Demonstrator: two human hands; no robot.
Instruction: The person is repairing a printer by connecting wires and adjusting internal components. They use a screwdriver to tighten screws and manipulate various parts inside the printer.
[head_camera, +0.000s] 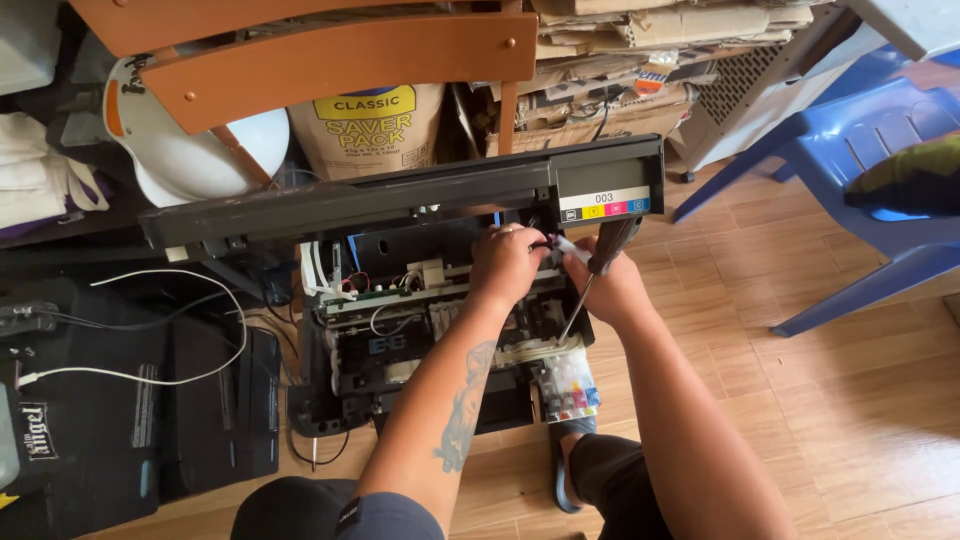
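Black printer sits open on the wooden floor so we can reach inside. Our left hand pinches a small part at its 1 o'clock corner. Our right hand grips a screwdriver, tip down.

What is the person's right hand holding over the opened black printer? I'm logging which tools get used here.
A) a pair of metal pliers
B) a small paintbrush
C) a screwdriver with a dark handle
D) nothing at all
C: the right hand grips a screwdriver with a dark handle, its thin metal shaft angled down into the opened black printer, while the left hand reaches inside beside it.
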